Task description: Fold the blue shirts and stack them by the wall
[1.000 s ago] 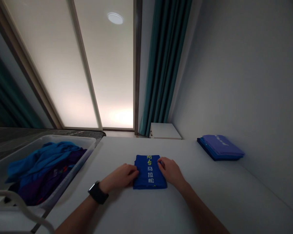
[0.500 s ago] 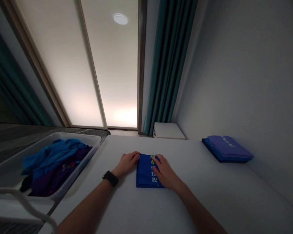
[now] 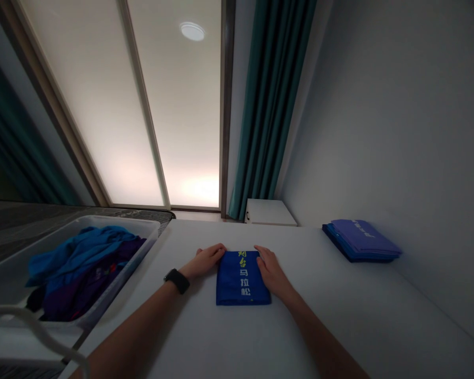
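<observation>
A blue cloth folded into a rough square [image 3: 231, 284], with yellow and white characters printed on it, lies flat on the white table [image 3: 197, 337]. At its upper left corner, my left hand [image 3: 207, 259] has its fingers pressed together on the edge of the cloth; a black watch is on that wrist. My right hand [image 3: 272, 269] rests along the right edge of the cloth, thumb apart from the fingers, the fingertips near the upper right corner.
At the left stands a clear plastic bin [image 3: 153, 231] holding crumpled blue and purple clothes [image 3: 82, 252]. A stack of folded purple and blue cloths [image 3: 363, 239] lies at the right by the wall. A white cabinet [image 3: 270, 211] stands beyond the table.
My right hand has slid from the top of the blue cloth to its right edge, uncovering the printed characters. My left hand stays at the upper left corner.
</observation>
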The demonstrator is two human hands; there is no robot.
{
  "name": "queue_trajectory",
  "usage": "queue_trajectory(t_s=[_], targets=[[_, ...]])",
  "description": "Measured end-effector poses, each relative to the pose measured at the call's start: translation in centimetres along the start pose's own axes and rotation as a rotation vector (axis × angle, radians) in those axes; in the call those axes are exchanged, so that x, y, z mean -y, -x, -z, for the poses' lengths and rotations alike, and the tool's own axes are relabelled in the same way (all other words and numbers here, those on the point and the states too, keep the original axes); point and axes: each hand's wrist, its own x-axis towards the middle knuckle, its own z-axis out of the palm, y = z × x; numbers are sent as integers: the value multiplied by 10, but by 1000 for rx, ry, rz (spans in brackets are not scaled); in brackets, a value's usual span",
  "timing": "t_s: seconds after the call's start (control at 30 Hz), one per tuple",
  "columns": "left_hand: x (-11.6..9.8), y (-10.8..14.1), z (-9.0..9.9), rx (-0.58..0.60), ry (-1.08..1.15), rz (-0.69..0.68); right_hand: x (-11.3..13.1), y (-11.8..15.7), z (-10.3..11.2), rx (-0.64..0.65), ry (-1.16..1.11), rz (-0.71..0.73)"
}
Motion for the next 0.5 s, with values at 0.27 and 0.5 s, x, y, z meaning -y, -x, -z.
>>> queue_trajectory(t_s=[0.27, 0.5], targets=[[6, -6, -6, -66, -141, 35, 2, 3, -6, 97, 152, -64], [11, -6, -16, -167, -184, 22, 3, 5, -4, 128, 193, -27]])
